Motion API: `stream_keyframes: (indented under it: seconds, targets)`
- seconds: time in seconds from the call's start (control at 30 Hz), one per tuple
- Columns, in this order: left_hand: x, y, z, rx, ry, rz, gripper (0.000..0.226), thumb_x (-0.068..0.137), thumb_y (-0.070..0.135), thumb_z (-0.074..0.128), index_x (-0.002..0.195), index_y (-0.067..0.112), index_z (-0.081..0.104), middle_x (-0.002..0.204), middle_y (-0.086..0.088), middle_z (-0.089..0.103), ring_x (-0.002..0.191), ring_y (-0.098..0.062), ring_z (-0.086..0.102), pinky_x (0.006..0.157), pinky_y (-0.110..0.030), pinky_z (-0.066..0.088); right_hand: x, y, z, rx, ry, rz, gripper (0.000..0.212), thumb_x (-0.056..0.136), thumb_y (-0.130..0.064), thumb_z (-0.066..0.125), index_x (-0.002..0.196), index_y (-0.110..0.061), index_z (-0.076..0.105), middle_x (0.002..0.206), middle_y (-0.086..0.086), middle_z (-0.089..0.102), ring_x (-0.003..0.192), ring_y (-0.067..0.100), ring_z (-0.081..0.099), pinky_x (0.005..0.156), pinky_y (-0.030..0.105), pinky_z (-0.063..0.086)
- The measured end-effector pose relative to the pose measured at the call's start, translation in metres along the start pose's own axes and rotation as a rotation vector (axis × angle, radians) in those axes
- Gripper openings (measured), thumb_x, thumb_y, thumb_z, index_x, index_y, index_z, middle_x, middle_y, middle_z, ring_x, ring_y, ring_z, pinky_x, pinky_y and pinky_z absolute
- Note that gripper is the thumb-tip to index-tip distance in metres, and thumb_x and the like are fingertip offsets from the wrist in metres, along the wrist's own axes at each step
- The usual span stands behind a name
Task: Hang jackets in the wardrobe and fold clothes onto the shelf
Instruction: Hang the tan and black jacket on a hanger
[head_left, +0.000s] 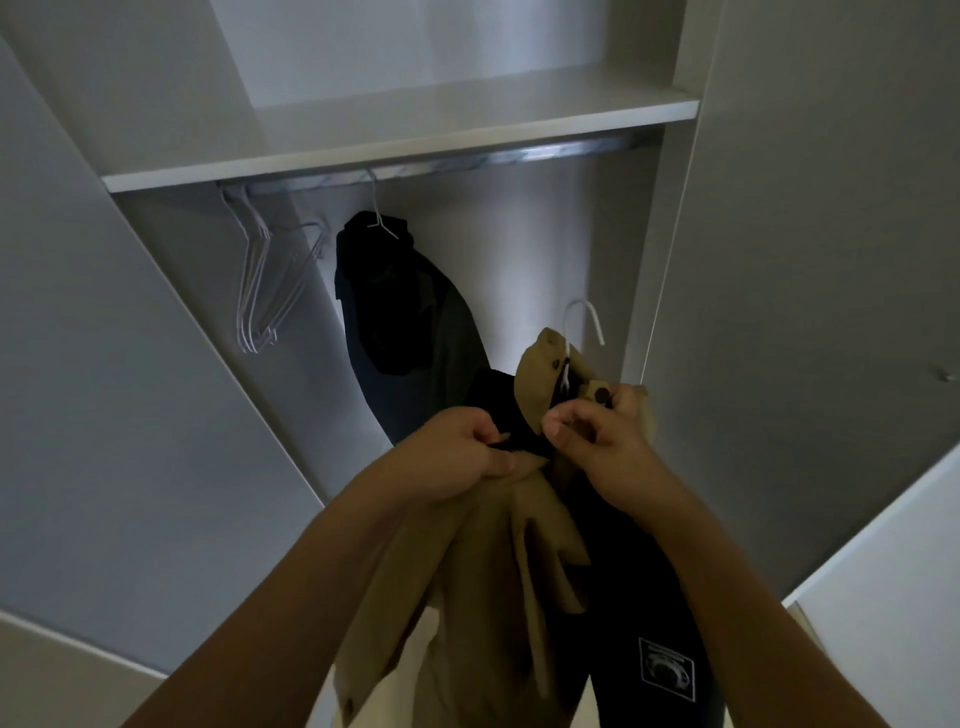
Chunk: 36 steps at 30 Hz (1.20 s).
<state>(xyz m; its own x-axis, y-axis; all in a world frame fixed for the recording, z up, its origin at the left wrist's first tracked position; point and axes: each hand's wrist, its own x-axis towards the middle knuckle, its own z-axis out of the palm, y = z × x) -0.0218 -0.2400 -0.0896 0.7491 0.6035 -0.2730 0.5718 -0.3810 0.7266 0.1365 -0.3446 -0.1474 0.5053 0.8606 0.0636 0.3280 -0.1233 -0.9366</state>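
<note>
A tan jacket (498, 561) with a black lining hangs in front of me on a white hanger (586, 321), whose hook pokes up above the collar, off the rail. My left hand (457, 449) grips the jacket's left front edge near the collar. My right hand (597, 431) pinches the right front edge just below a dark button. A dark jacket (405, 322) hangs on a white hanger from the metal rail (467, 163) inside the wardrobe.
Several bare white hangers (260, 280) hang at the rail's left end. A white shelf (395, 140) runs above the rail. Open wardrobe doors (119, 415) stand at both sides. The rail's right half holds nothing.
</note>
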Motion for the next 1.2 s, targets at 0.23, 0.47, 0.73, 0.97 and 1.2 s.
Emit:
stream_keyframes:
  seconds: [0.23,0.47,0.73,0.97,1.2]
  targets:
    - [0.000,-0.019,-0.008,-0.577,0.055,-0.175,0.013,0.089,0.015,0.058,0.085,0.008,0.068,0.094,-0.015,0.066,0.090,-0.030,0.063,0.086,-0.043,0.050,-0.011,-0.003,0.015,-0.099,-0.182,-0.061,0.029,0.084,-0.023,0.072,0.096,-0.048,0.064,0.121,-0.015,0.023,0.115,0.007,0.032,0.099,0.016,0.032]
    - [0.001,-0.028,-0.002,-0.586,0.097,-0.118,0.018,0.096,0.023,0.054,0.089,0.020,0.071,0.093,-0.006,0.070,0.092,-0.025,0.066,0.084,-0.039,0.052,0.000,0.001,0.021,-0.360,-0.015,-0.262,0.011,0.087,-0.035,0.067,0.095,-0.043,0.068,0.117,-0.017,0.021,0.098,-0.001,0.039,0.089,0.013,0.038]
    - [0.009,-0.030,0.001,-0.556,0.209,-0.213,0.012,0.096,0.027,0.055,0.096,0.019,0.064,0.100,-0.010,0.064,0.099,-0.029,0.061,0.094,-0.046,0.048,-0.002,-0.009,0.012,-0.294,0.021,-0.284,0.016,0.090,-0.025,0.064,0.085,-0.040,0.064,0.109,-0.018,0.022,0.102,-0.003,0.035,0.091,0.023,0.041]
    - [0.006,-0.029,0.005,-0.237,0.279,-0.004,0.011,0.098,0.030,0.051,0.092,0.023,0.057,0.089,-0.001,0.058,0.080,-0.012,0.055,0.067,-0.024,0.041,-0.009,-0.020,-0.010,-0.013,-0.146,-0.124,0.022,0.089,-0.026,0.064,0.071,-0.036,0.072,0.103,-0.024,0.032,0.105,-0.005,0.039,0.093,0.015,0.035]
    - [-0.007,-0.016,0.012,0.026,0.194,0.202,0.011,0.098,0.025,0.052,0.091,0.033,0.053,0.091,0.006,0.061,0.084,-0.011,0.059,0.073,-0.019,0.049,-0.002,-0.025,0.003,0.045,-0.096,0.016,0.005,0.087,-0.042,0.064,0.088,-0.042,0.069,0.115,-0.013,0.030,0.109,0.003,0.033,0.093,0.015,0.028]
